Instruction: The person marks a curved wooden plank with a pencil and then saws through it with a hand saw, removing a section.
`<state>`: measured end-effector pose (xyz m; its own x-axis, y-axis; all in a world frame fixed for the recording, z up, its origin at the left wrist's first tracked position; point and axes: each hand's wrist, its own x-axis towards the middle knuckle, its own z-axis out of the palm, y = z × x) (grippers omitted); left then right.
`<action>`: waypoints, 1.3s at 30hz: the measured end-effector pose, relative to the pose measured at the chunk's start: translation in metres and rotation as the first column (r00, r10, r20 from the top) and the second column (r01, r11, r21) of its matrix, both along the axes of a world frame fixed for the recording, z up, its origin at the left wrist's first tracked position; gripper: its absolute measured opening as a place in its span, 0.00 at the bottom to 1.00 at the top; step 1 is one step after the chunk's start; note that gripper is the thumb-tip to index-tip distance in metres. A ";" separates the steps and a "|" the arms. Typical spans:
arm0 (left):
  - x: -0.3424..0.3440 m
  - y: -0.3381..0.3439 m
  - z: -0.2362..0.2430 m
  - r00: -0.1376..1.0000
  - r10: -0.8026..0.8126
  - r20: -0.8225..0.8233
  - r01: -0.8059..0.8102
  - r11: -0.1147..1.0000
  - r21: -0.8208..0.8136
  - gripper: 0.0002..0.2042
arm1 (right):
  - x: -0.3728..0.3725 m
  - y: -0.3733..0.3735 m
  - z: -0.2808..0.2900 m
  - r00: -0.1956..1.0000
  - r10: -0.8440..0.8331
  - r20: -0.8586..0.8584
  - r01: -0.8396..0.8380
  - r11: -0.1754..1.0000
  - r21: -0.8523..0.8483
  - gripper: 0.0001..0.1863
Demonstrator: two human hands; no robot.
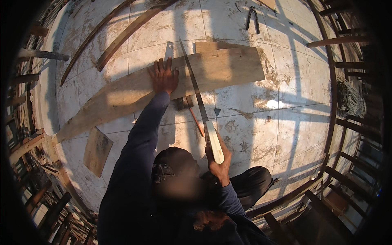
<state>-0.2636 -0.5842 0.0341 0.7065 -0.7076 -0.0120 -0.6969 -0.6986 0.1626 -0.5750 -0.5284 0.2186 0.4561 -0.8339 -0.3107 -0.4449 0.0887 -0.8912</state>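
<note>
A long wooden board point(122, 92) lies across the tiled floor, from the lower left to the upper right. My left hand point(164, 76) presses flat on it with the fingers spread, left of the saw. In my right hand point(220, 157) is the pale handle of a handsaw point(196, 87), gripped with the fingers wrapped round it. The saw's dark blade crosses the board, its tip reaching past the far edge. Whether the teeth are in the wood I cannot tell. Under the board, a smaller wood piece point(204, 47) shows beyond the far edge.
Pincers point(252, 20) lie at the upper right. Two long wooden strips point(130, 30) rest at the upper left. A square wood offcut point(98, 151) is at the lower left. Near the saw lies a hammer-like tool with a reddish handle point(197, 121). Wooden slats point(347, 65) stand along the right.
</note>
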 end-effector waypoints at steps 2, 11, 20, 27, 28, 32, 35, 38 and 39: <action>-0.003 -0.017 0.001 0.998 -0.012 -0.061 0.009 0.999 -0.045 0.30 | -0.009 0.003 0.009 0.997 0.034 -0.066 -0.039 0.996 -0.080 0.34; 0.002 -0.005 0.001 0.992 -0.126 -0.012 0.126 0.992 -0.019 0.28 | -0.023 0.018 0.039 0.993 0.080 -0.091 -0.074 0.995 0.065 0.42; 0.006 0.001 -0.007 0.989 -0.142 0.052 0.143 0.989 -0.029 0.28 | -0.010 0.027 0.044 0.986 0.133 -0.100 -0.131 0.991 0.031 0.45; 0.000 -0.008 0.003 0.990 -0.138 -0.025 0.138 0.990 -0.002 0.27 | -0.026 -0.002 0.051 0.982 0.190 -0.007 -0.186 0.969 0.163 0.42; 0.004 -0.008 -0.002 0.991 -0.134 0.011 0.134 0.991 -0.009 0.27 | -0.015 -0.007 0.045 0.987 0.158 -0.043 -0.149 0.976 0.157 0.41; 0.012 -0.008 -0.007 0.990 -0.130 0.061 0.133 0.990 -0.052 0.27 | -0.009 -0.013 0.031 0.988 0.115 -0.103 -0.114 0.993 0.017 0.37; 0.005 -0.003 -0.008 0.988 -0.139 0.062 0.142 0.988 -0.053 0.27 | -0.011 -0.017 0.027 0.988 0.106 -0.109 -0.117 0.989 -0.094 0.36; 0.001 -0.003 -0.002 0.991 -0.126 0.053 0.129 0.990 -0.052 0.27 | 0.009 -0.024 0.014 0.987 0.123 -0.107 -0.143 0.968 -0.208 0.36; -0.001 -0.007 -0.003 0.989 -0.128 0.078 0.130 0.991 -0.021 0.26 | 0.015 -0.028 0.003 0.987 0.118 -0.109 -0.140 0.965 -0.222 0.36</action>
<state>-0.2645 -0.5915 0.0308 0.6073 -0.7923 0.0579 -0.7920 -0.5981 0.1228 -0.5603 -0.5567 0.2213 0.5423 -0.8238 -0.1654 -0.5216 -0.1758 -0.8349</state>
